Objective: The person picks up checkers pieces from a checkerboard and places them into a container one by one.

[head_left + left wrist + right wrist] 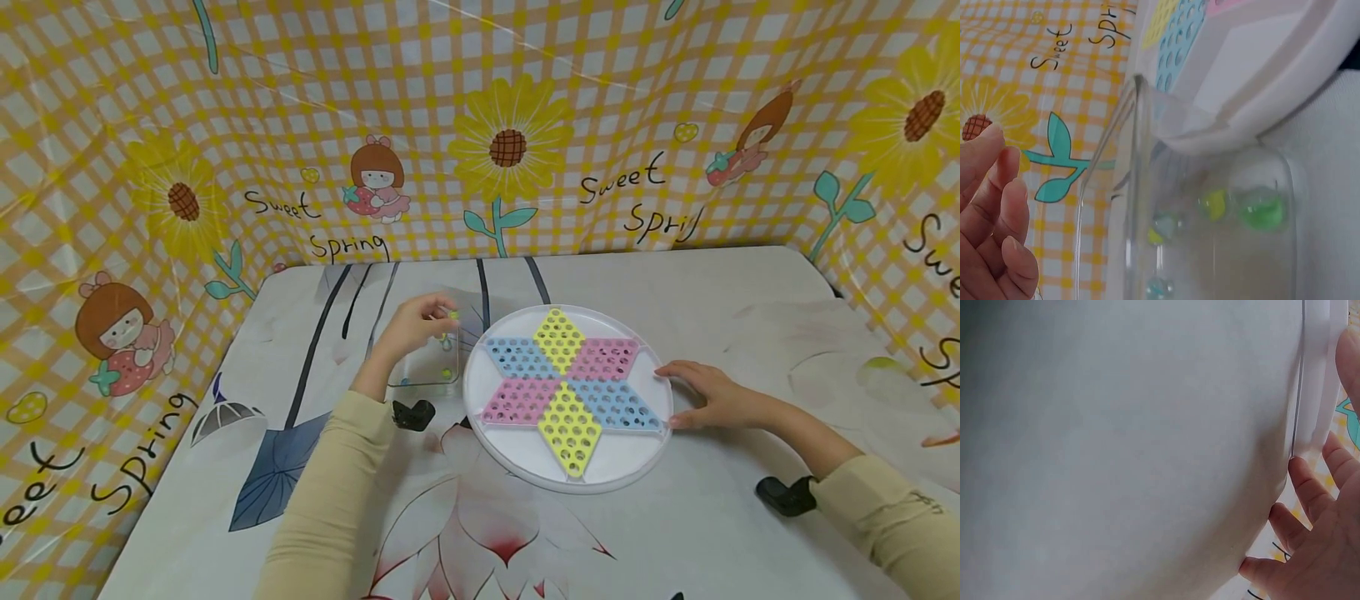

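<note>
My left hand (422,322) is over the far part of a clear plastic box (422,384). Its thumb and index finger come together on a small yellow-green marble (454,315) at the fingertips; the left wrist view does not show that marble. Inside the box lie a few glass marbles, among them a green marble (1264,210) and a yellow marble (1214,204). To the right is a round white Chinese checkers board (498,450) with a star of yellow, blue and pink points. Its right rim is touched by the spread fingers and thumb of my right hand (708,396).
A printed cloth covers the table (712,517). Yellow checked fabric (427,100) hangs behind and at both sides. The box stands close to the board's left rim. Black wrist mounts (413,415) are worn below both hands.
</note>
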The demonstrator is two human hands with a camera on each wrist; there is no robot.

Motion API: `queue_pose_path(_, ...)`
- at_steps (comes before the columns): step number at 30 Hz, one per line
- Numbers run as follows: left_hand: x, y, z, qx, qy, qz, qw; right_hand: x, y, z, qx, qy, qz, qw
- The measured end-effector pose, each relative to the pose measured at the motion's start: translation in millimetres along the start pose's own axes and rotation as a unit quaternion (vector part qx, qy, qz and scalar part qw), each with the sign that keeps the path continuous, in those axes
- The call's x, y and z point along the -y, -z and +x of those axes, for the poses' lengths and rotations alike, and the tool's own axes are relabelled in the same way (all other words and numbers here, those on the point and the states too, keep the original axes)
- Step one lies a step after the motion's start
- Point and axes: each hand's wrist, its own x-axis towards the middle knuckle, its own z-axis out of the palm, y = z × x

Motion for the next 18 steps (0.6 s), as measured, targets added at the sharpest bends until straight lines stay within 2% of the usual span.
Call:
queue_pose_path(6,6.6,8.8,-5.3,-0.012,0.010,-0.001,0.9999,-0.8,0.0,0.0,0.003,-0.009,0.002,1.000)
queue_pose_path(18,20.6,24.3,-17.7,-0.022,0.038,-0.009,0.9990,-1.3,-1.2,0.7,-0.002,0.002,0.001,1.000)
